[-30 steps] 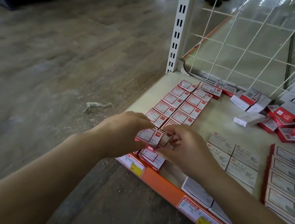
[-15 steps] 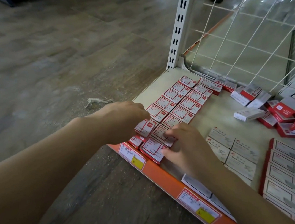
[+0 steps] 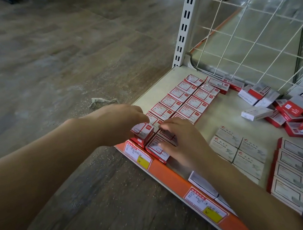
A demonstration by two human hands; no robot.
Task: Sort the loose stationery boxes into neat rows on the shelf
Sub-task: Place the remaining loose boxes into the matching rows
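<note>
Since the earlier frame both hands have lowered their boxes onto the shelf (image 3: 163,79). The left hand (image 3: 117,123) grips a raised corner box (image 3: 142,130); the right hand (image 3: 180,140) presses flat on the near-row boxes (image 3: 157,148). Risk: uneven pressure skews the rows or tips the corner box off the near edge.

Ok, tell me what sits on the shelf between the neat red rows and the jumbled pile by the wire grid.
Head view: bare shelf between the red rows and the jumbled pile; no box lies there.
</note>
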